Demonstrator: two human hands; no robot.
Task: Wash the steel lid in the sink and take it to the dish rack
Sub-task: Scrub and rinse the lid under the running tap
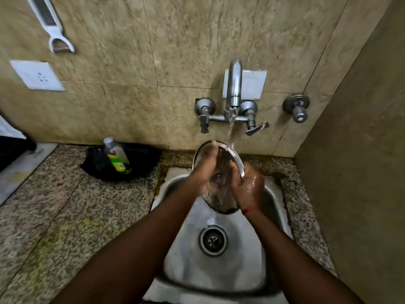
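Note:
The round steel lid (223, 200) is held tilted over the steel sink (219, 275), under the water that runs from the tap (234, 86). My left hand (206, 167) lies across the lid's inner face, fingers reaching its top edge. My right hand (249, 187), wet, grips the lid's right rim. A red thread circles my right wrist. The lid's middle is partly hidden by both hands.
A black bowl (140, 159) with a green-labelled bottle (116, 156) in it sits on the granite counter (65, 211) left of the sink. A white peeler (50, 23) and a socket (37, 75) are on the wall. A wall closes in on the right. No dish rack shows.

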